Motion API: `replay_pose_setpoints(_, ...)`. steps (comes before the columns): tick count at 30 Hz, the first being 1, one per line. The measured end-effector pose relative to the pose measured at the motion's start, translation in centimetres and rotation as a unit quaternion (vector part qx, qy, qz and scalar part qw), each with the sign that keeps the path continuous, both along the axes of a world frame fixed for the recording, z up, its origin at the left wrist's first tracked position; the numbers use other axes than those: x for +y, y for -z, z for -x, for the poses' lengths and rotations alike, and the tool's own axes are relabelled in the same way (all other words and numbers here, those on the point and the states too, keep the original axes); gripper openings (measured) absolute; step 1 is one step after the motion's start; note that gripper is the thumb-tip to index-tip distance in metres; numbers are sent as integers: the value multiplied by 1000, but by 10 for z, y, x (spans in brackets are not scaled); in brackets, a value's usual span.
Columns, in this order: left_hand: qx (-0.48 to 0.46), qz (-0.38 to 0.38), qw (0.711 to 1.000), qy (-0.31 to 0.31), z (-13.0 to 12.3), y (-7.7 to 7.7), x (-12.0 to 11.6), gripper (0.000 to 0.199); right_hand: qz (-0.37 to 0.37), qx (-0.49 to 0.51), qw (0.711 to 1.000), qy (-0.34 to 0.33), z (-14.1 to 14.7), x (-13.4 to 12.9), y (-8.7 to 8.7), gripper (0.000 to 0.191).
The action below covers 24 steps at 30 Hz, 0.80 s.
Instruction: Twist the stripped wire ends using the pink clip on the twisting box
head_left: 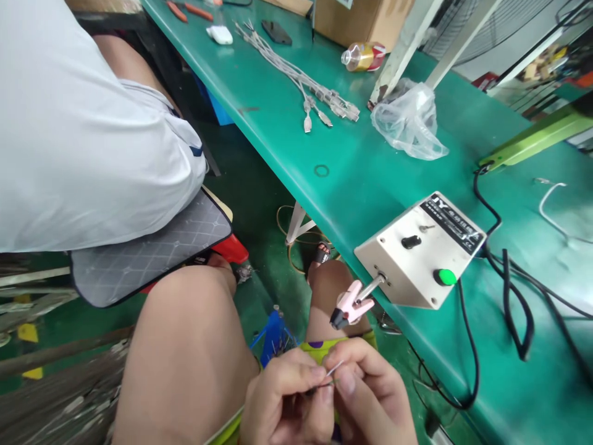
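Note:
Close together above my lap, both hands pinch thin wires (334,369). A pale strand sticks up between the fingertips, and a darker one lies just below it. My left hand (290,395) has thumb and forefinger closed on the wires. Beside it, my right hand (370,392) also pinches them, its fingertips almost meeting the left ones. Just above the hands, a pink clip (353,306) with black tips sits on a metal shaft. The shaft comes out of a beige control box (424,253) with a black knob and a green button. The wires' far ends are hidden by my hands.
On the green table (296,154) lie a bundle of grey USB cables (296,74), a plastic bag (410,120), a bottle (364,57) and black cords (514,296). A person in a white shirt (92,136) sits at left. Long cable bundles (69,395) hang at lower left.

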<state>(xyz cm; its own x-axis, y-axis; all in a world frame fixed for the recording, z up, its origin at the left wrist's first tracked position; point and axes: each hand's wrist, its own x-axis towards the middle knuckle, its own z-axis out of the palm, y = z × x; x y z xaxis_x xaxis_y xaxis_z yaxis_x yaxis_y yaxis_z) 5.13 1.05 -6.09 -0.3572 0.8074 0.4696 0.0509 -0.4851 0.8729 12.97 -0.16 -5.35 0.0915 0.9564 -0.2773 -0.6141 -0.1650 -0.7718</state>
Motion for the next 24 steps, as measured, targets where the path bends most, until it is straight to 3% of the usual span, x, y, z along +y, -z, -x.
replay_pose_setpoints(6, 16, 3, 1000, -2, 3, 1, 1, 16, 36, 64, 996, -46, -4, 3, 1, 33)
replay_pose_setpoints(10, 29, 4, 1000, -8, 3, 0, 0, 16, 76, 92, 992, -34, -3, 4, -4, 37)
replay_pose_setpoints(15, 22, 13, 1000, -9, 2, -2, 2, 17, 76, 100, 990, -56, -4, 6, -4, 37)
replay_pose_setpoints(24, 5, 24, 999, -22, -1, -4, 4, 13, 62, 100, 993, -5, -1, 14, -8, 34)
